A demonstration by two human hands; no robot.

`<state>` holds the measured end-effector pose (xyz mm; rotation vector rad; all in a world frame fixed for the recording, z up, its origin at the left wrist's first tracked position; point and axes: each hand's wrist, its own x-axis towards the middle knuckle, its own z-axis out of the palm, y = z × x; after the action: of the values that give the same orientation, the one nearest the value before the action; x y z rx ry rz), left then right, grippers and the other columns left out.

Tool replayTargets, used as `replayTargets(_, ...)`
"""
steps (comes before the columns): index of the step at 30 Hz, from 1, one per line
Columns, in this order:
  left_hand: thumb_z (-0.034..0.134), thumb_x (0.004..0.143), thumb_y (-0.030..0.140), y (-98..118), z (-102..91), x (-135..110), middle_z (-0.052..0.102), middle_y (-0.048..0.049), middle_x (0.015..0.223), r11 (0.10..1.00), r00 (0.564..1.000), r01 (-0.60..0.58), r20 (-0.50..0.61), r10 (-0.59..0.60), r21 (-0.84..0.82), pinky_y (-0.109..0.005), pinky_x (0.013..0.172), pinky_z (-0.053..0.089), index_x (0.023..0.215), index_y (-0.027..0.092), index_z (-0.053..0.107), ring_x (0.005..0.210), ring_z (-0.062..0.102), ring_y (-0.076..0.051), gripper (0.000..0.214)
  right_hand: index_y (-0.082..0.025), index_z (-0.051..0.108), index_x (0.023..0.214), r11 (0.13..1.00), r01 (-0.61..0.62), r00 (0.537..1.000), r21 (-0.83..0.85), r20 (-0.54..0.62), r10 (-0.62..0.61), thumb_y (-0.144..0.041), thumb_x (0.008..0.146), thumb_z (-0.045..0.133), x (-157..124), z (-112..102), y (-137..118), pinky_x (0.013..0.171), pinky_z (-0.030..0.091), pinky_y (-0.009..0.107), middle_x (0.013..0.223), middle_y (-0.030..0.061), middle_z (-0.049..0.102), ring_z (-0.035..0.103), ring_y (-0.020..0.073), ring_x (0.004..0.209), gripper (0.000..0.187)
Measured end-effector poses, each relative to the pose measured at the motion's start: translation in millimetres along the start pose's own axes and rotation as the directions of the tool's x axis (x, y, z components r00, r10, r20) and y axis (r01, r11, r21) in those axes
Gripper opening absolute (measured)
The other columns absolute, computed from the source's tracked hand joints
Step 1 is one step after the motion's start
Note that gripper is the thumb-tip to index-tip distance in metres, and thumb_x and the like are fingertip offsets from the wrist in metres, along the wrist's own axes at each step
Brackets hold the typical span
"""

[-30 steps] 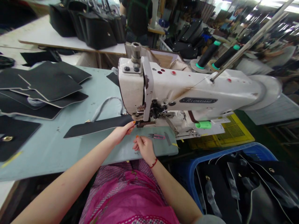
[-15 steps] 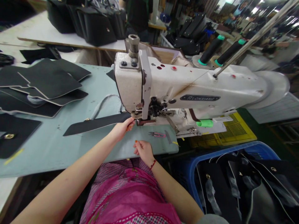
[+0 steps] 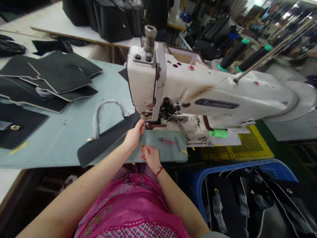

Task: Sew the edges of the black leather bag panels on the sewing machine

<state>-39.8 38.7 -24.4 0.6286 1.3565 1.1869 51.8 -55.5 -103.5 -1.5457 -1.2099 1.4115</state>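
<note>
My left hand point(image 3: 135, 135) is closed on the edge of a black leather panel point(image 3: 106, 145), right beside the presser foot of the sewing machine point(image 3: 158, 82). The panel lies slanted on the pale green table, its far end under the machine head. A handle wrapped in clear film point(image 3: 97, 115) arches from it, fixed by gold-coloured fittings. Close to the table's front edge, my right hand point(image 3: 151, 156) is curled with its fingers together, apart from the panel. Whatever its fingers may hold is hidden. Pink-handled thread snips point(image 3: 165, 141) lie right of my hands.
Several black panels point(image 3: 61, 72) are piled at the left. A blue basket point(image 3: 201, 185) with more black pieces stands at the lower right, near a yellow crate point(image 3: 257, 142). Black bags point(image 3: 114, 23) stand on the back table, with a person point(image 3: 157, 15) behind.
The panel has swung round, its near end coming toward the table's front edge and its handle showing more fully. My left hand has turned with it; the right stays low. The view has shifted.
</note>
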Motion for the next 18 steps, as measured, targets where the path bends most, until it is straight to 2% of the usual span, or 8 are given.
replayTargets(3, 0.065, 0.078, 0.045, -4.4, 16.1, -7.7, 0.058, -0.0013, 0.059, 0.995, 0.988, 0.016, -0.154, -0.031, -0.099, -0.023, 0.055, 0.041, 0.063, 0.018, 0.058, 0.056, 0.053, -0.013, 0.031, -0.018, 0.06, 0.07, 0.999, -0.015, 1.0, 0.049, -0.023, 0.016, -0.044, 0.095, 0.043, 0.9, -1.7, -7.3, 0.044, 0.04, 0.02, 0.052, -0.0006, 0.057, 0.052, 0.0107, 0.043, 0.04)
replayTargets(6, 0.061, 0.082, 0.045, -5.6, 22.5, -18.2, 0.05, 0.0015, 0.054, 0.993, 0.981, 0.003, -0.193, -0.027, -0.121, -0.022, 0.049, 0.035, 0.059, 0.018, 0.054, 0.049, 0.043, -0.01, 0.037, -0.018, 0.06, 0.076, 0.995, 0.052, 0.991, 0.084, -0.127, -0.041, -0.045, 0.095, 0.043, 0.1, -6.9, -24.5, 0.043, 0.041, 0.02, 0.06, 0.0011, 0.061, 0.055, 0.0122, 0.048, 0.037)
replayTargets(8, 0.057, 0.086, 0.045, -4.5, 18.0, -33.3, 0.041, 0.0037, 0.051, 0.993, 0.99, -0.033, -0.139, 0.017, -0.11, -0.022, 0.044, 0.03, 0.059, 0.018, 0.051, 0.045, 0.035, -0.008, 0.04, -0.018, 0.064, 0.088, 0.985, 0.143, 0.967, 0.096, -0.224, -0.118, -0.046, 0.095, 0.046, 0.1, -10.1, -40.6, 0.047, 0.046, 0.021, 0.075, 0.0043, 0.067, 0.062, 0.0143, 0.06, 0.034)
replayTargets(10, 0.055, 0.088, 0.043, 0.3, 5.8, -53.7, 0.038, 0.0044, 0.054, 0.99, 0.996, -0.08, -0.038, 0.076, -0.118, -0.021, 0.043, 0.027, 0.064, 0.017, 0.052, 0.045, 0.032, -0.008, 0.035, -0.017, 0.065, 0.099, 0.969, 0.214, 0.945, 0.126, -0.279, -0.173, -0.047, 0.095, 0.046, 2.4, -10.5, -58.0, 0.055, 0.052, 0.023, 0.09, 0.007, 0.07, 0.066, 0.0162, 0.074, 0.035)
replayTargets(13, 0.057, 0.088, 0.038, 23.6, -22.5, -74.9, 0.046, 0.0035, 0.063, 0.981, 0.98, -0.148, 0.112, 0.163, -0.129, -0.02, 0.042, 0.028, 0.08, 0.019, 0.059, 0.047, 0.035, -0.008, 0.021, -0.017, 0.065, 0.103, 0.95, 0.212, 0.96, 0.228, -0.232, -0.158, -0.051, 0.095, 0.045, 12.3, -2.7, -81.2, 0.06, 0.055, 0.023, 0.095, 0.0077, 0.071, 0.068, 0.0167, 0.081, 0.04)
replayTargets(15, 0.058, 0.088, 0.034, 51.7, -40.0, -68.0, 0.054, 0.0019, 0.07, 0.963, 0.95, -0.267, 0.163, 0.267, -0.019, -0.021, 0.045, 0.035, 0.09, 0.02, 0.062, 0.05, 0.043, -0.009, 0.014, -0.017, 0.065, 0.099, 0.937, 0.15, 0.982, 0.315, -0.155, -0.105, -0.056, 0.095, 0.044, 22.4, 6.9, -92.4, 0.056, 0.055, 0.022, 0.092, 0.0072, 0.071, 0.069, 0.0161, 0.077, 0.044)
replayTargets(16, 0.058, 0.088, 0.032, 67.6, -46.0, -56.7, 0.059, 0.0007, 0.075, 0.931, 0.923, -0.355, 0.196, 0.333, 0.09, -0.021, 0.05, 0.04, 0.094, 0.021, 0.063, 0.054, 0.048, -0.01, 0.014, -0.017, 0.064, 0.096, 0.93, 0.114, 0.99, 0.35, -0.118, -0.077, -0.058, 0.094, 0.043, 27.7, 12.1, -96.6, 0.054, 0.054, 0.021, 0.09, 0.0068, 0.071, 0.069, 0.0159, 0.075, 0.046)
replayTargets(18, 0.061, 0.086, 0.026, 96.8, -50.5, -22.2, 0.066, -0.0012, 0.084, 0.803, 0.868, -0.48, 0.325, 0.377, 0.352, -0.022, 0.064, 0.046, 0.099, 0.018, 0.067, 0.068, 0.058, -0.013, 0.016, -0.018, 0.061, 0.089, 0.916, 0.054, 0.997, 0.398, -0.068, -0.029, -0.061, 0.093, 0.042, 37.1, 22.1, -102.4, 0.051, 0.054, 0.021, 0.086, 0.0054, 0.069, 0.07, 0.0156, 0.071, 0.048)
